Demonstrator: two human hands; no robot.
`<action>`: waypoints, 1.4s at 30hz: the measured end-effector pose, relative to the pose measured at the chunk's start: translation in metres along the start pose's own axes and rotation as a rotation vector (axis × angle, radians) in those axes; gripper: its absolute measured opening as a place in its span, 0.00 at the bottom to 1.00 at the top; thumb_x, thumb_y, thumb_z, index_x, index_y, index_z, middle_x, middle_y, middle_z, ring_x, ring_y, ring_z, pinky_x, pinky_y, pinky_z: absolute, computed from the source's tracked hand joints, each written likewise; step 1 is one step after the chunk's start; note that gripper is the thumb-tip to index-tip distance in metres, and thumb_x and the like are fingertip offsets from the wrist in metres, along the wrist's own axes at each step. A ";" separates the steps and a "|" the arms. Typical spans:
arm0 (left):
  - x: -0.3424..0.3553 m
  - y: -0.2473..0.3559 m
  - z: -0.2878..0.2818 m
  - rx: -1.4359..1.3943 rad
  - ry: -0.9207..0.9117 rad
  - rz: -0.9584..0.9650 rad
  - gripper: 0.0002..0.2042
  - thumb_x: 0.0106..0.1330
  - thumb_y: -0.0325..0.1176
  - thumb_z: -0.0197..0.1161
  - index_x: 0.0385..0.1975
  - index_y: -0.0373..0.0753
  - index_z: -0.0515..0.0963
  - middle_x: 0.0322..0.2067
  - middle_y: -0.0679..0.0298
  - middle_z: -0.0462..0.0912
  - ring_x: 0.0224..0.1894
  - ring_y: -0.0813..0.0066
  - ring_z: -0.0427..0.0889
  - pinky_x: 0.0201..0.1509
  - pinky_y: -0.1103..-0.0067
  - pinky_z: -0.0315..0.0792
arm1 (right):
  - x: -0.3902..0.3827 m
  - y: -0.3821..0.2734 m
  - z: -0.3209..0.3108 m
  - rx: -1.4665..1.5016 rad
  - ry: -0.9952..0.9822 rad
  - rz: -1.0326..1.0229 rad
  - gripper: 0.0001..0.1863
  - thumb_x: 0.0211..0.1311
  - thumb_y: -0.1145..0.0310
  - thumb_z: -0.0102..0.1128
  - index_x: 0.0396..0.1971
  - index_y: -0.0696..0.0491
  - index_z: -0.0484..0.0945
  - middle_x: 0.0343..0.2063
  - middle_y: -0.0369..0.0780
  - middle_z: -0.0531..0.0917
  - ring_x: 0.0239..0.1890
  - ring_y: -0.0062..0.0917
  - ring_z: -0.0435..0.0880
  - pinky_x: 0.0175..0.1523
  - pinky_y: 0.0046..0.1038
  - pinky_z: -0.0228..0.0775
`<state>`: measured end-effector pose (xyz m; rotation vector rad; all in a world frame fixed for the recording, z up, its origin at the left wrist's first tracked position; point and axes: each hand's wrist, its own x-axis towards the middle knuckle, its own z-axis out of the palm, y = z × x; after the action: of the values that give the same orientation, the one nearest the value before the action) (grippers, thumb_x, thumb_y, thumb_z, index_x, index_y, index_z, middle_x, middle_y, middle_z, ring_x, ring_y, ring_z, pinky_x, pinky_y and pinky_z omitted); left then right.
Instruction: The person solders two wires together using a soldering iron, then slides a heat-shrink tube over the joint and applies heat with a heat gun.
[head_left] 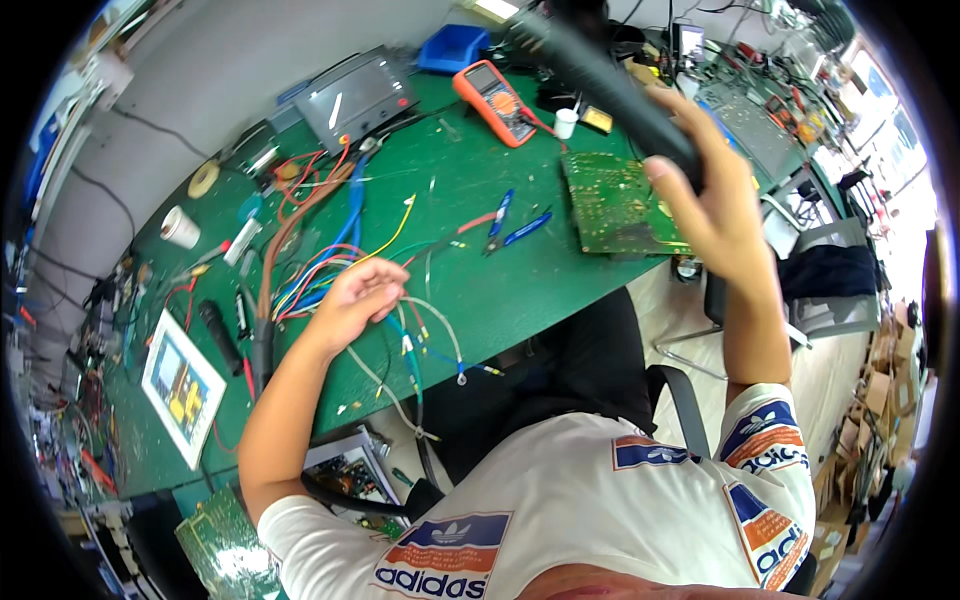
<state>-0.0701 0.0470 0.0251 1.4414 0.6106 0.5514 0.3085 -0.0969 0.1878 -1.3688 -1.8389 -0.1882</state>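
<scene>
My right hand point(715, 190) is raised over the right of the bench, wrapped round a long black tool point(630, 95) with a thick handle. The tool slants up and to the left; its far end is blurred, so its kind is unclear. Above the bench's near part, my left hand point(360, 300) has its fingers curled on thin wires from a bundle of coloured wires point(310, 285). Grey and teal wires point(408, 345) with crimped ends come out past those fingers and hang toward the bench edge. A thick brown cable point(275, 260) runs beside my left forearm.
A green circuit board point(610, 205) lies under my right hand. Blue-handled pliers point(525, 228), an orange multimeter point(495, 103) and a grey device with a screen point(355, 98) sit farther back. At left are a paper cup point(180, 228) and a white-framed panel point(183, 388).
</scene>
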 end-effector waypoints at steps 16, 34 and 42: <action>-0.003 0.032 0.021 -0.384 0.019 0.224 0.34 0.74 0.59 0.48 0.67 0.35 0.61 0.35 0.69 0.71 0.32 0.80 0.64 0.40 0.77 0.63 | -0.006 -0.078 0.174 0.087 -0.247 -0.258 0.33 0.54 0.71 0.68 0.61 0.57 0.67 0.41 0.46 0.78 0.36 0.40 0.83 0.35 0.37 0.77; -0.019 0.030 0.019 -0.494 0.022 0.189 0.36 0.67 0.64 0.56 0.55 0.32 0.72 0.31 0.65 0.76 0.27 0.81 0.66 0.33 0.79 0.62 | -0.078 -0.102 0.251 0.913 -0.218 0.222 0.27 0.48 0.64 0.80 0.46 0.57 0.77 0.26 0.38 0.81 0.23 0.21 0.79 0.29 0.24 0.72; -0.019 0.023 0.008 -0.464 -0.127 0.177 0.33 0.68 0.65 0.54 0.49 0.34 0.74 0.31 0.66 0.77 0.26 0.83 0.67 0.31 0.82 0.66 | -0.040 -0.088 0.264 1.037 0.119 -0.065 0.39 0.48 0.72 0.78 0.63 0.56 0.71 0.37 0.41 0.85 0.30 0.23 0.85 0.35 0.25 0.77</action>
<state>-0.0776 0.0296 0.0493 1.0833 0.2316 0.6842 0.0999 -0.0150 0.0172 -0.5458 -1.4990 0.5728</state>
